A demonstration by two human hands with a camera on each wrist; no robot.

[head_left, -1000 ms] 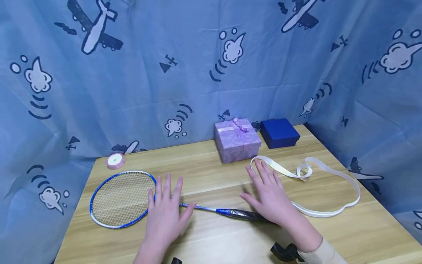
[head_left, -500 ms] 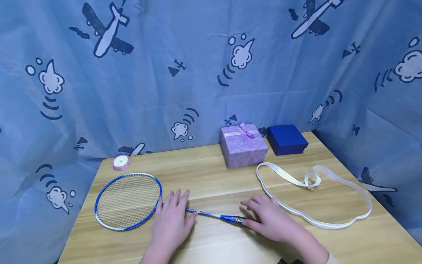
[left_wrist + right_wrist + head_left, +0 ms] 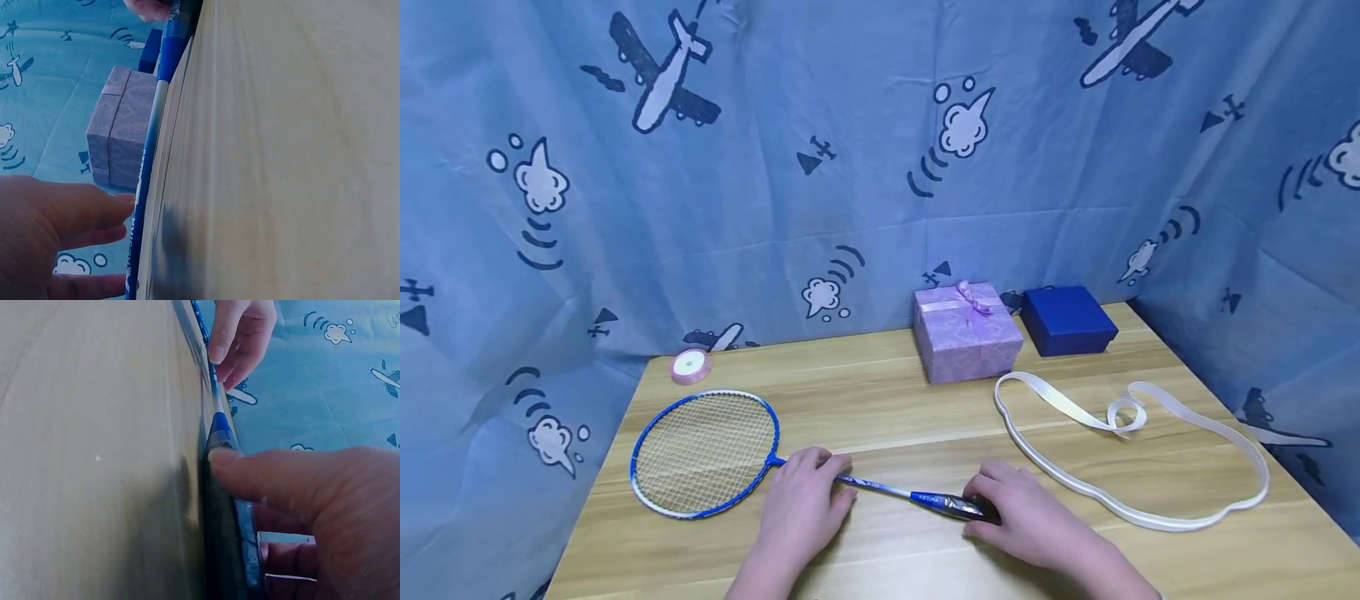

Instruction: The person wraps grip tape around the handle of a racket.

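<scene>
A badminton racket [image 3: 880,487] with a blue and white frame lies across the wooden table, its strung head to the left and black handle to the right. My left hand [image 3: 805,508] is at the shaft just right of the head, thumb on the near side and fingers bent over the far side. In the left wrist view, the thumb and fingers of my left hand [image 3: 69,231] meet the shaft [image 3: 147,144]. My right hand [image 3: 1018,517] holds the handle [image 3: 225,506], thumb on one side and fingers round the other, as the right wrist view shows.
A lilac gift box [image 3: 970,333] with a bow and a dark blue box [image 3: 1067,321] stand at the back. White ribbon [image 3: 1157,521] lies looped at the right. A pink-rimmed ribbon spool [image 3: 691,365] sits at the back left corner. Blue patterned cloth [image 3: 737,208] hangs behind the table [image 3: 850,383].
Both hands have come down from flat and spread above the racket to its shaft and handle, and their fingers have curled round it. The racket lies in about the same place; the head view has shifted slightly.
</scene>
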